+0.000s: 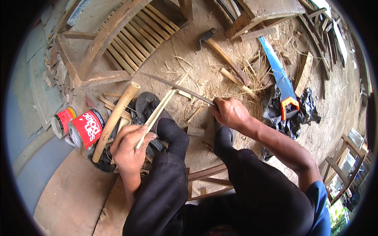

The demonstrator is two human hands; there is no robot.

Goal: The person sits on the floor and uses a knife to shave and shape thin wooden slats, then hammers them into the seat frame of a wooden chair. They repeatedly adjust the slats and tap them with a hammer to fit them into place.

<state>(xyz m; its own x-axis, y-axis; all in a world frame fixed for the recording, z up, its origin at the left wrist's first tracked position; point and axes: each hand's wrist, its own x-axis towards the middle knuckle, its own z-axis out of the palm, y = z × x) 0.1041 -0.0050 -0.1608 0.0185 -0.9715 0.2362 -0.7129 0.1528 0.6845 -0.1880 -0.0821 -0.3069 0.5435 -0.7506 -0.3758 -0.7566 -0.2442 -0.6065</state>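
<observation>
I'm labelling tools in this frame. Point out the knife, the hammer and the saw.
knife [177, 87]: head view, on the middle of the long thin blade.
hammer [227, 59]: head view, on the wooden handle, partway along.
saw [277, 70]: head view, on the blue blade, above the orange handle.

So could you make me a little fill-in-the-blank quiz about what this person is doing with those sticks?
1. The left hand holds thin bamboo ____.
2. The right hand grips a long curved ____ whose tip crosses above the strips.
3. The hand saw on the ground has a ____ blade.
4. Beside the left hand lie two ____ tins.

Missing words: strips; blade; blue; red
</observation>
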